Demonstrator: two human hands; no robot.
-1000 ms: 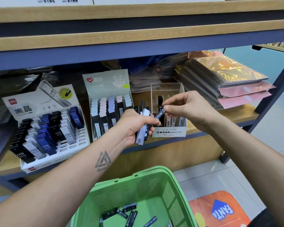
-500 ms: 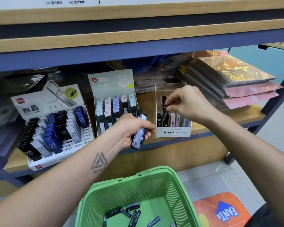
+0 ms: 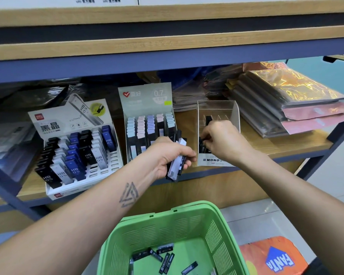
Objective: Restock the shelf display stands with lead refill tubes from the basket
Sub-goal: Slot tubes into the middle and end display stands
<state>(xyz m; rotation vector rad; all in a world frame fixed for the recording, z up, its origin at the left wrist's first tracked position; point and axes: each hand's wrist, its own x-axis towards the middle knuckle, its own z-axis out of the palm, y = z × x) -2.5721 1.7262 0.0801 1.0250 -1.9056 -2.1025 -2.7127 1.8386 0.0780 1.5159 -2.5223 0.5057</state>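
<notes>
Hands at work on a stationery shelf: the left hand grips a fanned bundle of lead refill tubes just in front of the shelf edge, while the right hand reaches into the clear MONO display stand, fingers curled low in its front-left corner. Whether those fingers pinch a tube or have let it go cannot be told, as the hand hides the slot. More tubes lie loose on the floor of the green basket below.

The risk looks plain enough. The bundle is held loosely, with several tubes splayed past the fingers, so one could slip and drop to the floor or back into the basket. The clear stand sits near the shelf's front edge, and a push from the right hand could tip it or slide it.

Half a second ago, the right hand was higher, at the stand's rear dividers; it has since dropped to the front row, and the left hand has tilted its bundle further downward.
</notes>
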